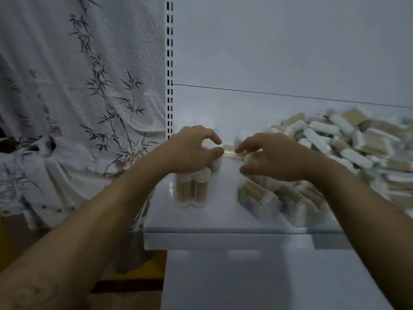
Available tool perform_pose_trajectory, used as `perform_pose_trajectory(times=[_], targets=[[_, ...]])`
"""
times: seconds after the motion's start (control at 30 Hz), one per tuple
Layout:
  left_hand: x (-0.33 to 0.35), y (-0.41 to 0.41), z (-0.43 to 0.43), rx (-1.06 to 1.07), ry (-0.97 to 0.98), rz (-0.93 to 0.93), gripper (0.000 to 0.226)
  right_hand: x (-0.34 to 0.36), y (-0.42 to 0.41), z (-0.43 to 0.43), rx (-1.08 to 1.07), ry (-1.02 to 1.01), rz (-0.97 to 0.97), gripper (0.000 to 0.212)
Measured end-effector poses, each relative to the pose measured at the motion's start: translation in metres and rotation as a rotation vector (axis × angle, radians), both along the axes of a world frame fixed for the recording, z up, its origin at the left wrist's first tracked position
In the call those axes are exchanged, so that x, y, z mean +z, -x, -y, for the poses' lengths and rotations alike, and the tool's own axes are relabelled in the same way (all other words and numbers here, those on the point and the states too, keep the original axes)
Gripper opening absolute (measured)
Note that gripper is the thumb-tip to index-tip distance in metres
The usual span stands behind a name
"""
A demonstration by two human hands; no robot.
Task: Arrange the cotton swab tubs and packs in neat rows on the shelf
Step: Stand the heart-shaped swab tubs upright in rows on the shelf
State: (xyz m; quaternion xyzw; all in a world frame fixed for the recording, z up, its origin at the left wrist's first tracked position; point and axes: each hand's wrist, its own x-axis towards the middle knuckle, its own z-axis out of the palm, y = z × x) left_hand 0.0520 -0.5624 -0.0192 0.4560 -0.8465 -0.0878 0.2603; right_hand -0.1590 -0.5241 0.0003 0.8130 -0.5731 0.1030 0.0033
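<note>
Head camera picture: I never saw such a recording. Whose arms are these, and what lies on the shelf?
A person wears the camera on the head, so you see their own bare arms. The left hand grips a clear round tub of wooden-stick cotton swabs; a similar front tub stands nearer on the white metal shelf. The right hand reaches beside it; blur hides whether it holds anything. A loose heap of flat cotton swab packs lies to the right.

A shop – slotted white shelf (223, 220) piled with swab packs (357, 142)
</note>
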Motion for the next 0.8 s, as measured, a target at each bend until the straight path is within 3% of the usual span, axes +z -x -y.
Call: perform_pose_trajectory(times=[0.3, 0.37, 0.43, 0.53, 0.67, 0.8], targets=[[-0.011, 0.039, -0.058, -0.196, 0.149, 0.308, 0.047, -0.021, 0.021, -0.063, -0.063, 0.014, -0.221, 0.066], [-0.021, 0.048, -0.067, -0.218, 0.098, 0.36, 0.055, -0.027, 0.025, -0.064, -0.078, 0.018, -0.239, 0.064], [-0.03, 0.057, -0.072, -0.221, -0.01, 0.346, 0.063, -0.033, 0.031, -0.063, -0.097, 0.036, -0.2, 0.056], [-0.04, 0.066, -0.074, -0.17, 0.025, 0.31, 0.066, -0.043, 0.039, -0.061, -0.097, 0.029, -0.146, 0.045], [-0.052, 0.074, -0.073, -0.114, 0.057, 0.284, 0.063, -0.052, 0.043, -0.058, -0.084, 0.025, -0.099, 0.046], [-0.056, 0.079, -0.074, -0.124, -0.063, 0.159, 0.058, -0.052, 0.052, -0.06, -0.024, 0.035, -0.1, 0.049]])
